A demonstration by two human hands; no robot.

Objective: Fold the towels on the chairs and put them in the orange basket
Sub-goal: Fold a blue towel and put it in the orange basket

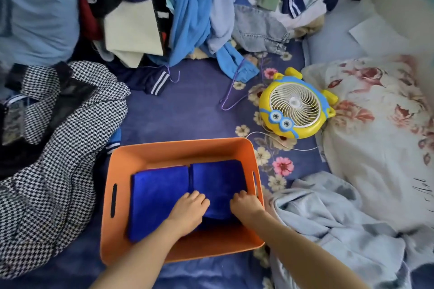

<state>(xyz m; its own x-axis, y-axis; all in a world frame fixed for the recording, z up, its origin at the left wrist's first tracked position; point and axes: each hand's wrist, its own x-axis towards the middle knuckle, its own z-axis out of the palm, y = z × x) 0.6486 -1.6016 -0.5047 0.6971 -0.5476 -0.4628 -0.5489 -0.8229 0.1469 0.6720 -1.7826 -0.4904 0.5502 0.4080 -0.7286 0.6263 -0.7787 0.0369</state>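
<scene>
Here your left hand (187, 210) and right hand (246, 204) grip, fingers curled, the right-hand folded blue cloth towel (218, 180) inside the rectangular orange plastic basket (178, 148).

We cannot see the fingertips of our left hand (189, 210) or right hand (245, 204): they curl out of sight round the folded royal-blue plush towel (218, 180) between them. Both forearms (131, 263) run off the bottom edge. Beyond the hands, the heaped mixed clothing (187, 7) is blurred and cut by the top edge.
</scene>
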